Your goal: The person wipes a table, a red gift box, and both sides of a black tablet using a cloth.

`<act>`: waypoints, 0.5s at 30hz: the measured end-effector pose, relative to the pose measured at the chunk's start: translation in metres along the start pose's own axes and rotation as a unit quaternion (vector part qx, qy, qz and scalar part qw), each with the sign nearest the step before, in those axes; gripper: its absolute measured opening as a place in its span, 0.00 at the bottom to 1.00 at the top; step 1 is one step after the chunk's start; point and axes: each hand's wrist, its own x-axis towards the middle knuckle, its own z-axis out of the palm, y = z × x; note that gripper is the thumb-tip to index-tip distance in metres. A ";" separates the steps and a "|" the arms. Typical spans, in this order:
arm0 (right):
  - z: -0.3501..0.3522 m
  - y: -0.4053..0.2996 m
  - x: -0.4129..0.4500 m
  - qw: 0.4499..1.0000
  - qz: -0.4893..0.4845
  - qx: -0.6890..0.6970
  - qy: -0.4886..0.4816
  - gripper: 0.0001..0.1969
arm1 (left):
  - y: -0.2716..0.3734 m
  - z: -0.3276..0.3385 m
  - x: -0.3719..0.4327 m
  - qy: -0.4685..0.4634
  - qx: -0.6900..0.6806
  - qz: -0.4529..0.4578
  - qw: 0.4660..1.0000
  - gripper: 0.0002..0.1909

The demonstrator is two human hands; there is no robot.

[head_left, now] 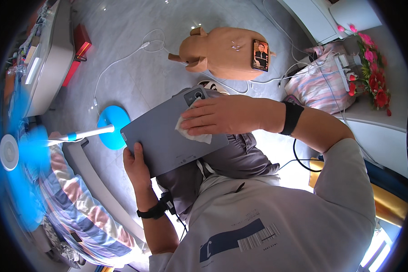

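Note:
A grey tablet [156,142] lies tilted above my lap, its back with the camera block [194,96] facing up. My left hand [137,166] grips its lower left edge, thumb on the back and fingers underneath. Pressed flat on the tablet's right part is a folded white tissue or cloth [200,137], with my right hand [214,115] over it. Most of that cloth is hidden under my fingers. Both wrists wear black bands.
An animal-shaped tan stool [224,54] bears a lit phone [260,55]. White cables [122,60] cross the floor. At left stands a blue fan [114,127], blades blurred, beside a bed with checked bedding [85,210]. Artificial flowers [377,78] and a striped pillow [319,85] are at right.

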 end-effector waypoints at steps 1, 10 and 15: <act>-0.001 -0.005 -0.002 1.000 0.012 0.007 -0.010 0.26 | 0.001 -0.001 -0.002 0.009 0.004 -0.007 1.000 0.19; 0.007 -0.075 -0.026 0.983 0.135 0.118 -0.031 0.33 | 0.000 0.001 -0.010 0.028 -0.023 0.008 0.999 0.17; 0.006 -0.101 -0.029 0.972 0.196 0.129 -0.031 0.32 | -0.002 -0.007 -0.007 0.014 0.018 0.006 1.000 0.17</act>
